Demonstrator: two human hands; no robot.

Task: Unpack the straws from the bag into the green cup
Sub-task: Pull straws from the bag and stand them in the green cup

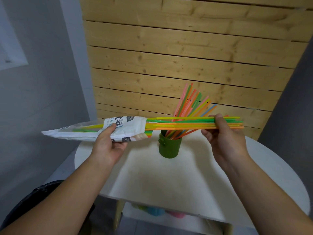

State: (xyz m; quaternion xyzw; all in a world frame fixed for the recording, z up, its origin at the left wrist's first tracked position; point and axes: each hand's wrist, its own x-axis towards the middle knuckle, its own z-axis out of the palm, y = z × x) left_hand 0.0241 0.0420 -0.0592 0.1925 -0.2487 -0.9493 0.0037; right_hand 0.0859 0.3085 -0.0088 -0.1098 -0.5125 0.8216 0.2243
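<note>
My left hand [108, 143] grips a white and clear plastic bag [79, 131], held level above the table's left side. A bundle of coloured straws [186, 123] sticks out of the bag's mouth to the right. My right hand [223, 136] is closed on the far end of that bundle. Below the bundle a green cup [169, 146] stands upright on the white table [169, 180]. Several straws [189, 104] lean in the cup, fanned up and to the right. A few straws stay inside the bag.
A wooden slat wall [186, 56] rises right behind the table. Grey walls flank it on both sides. Under the tabletop is a lower shelf [169, 216] with blurred green, blue and pink items.
</note>
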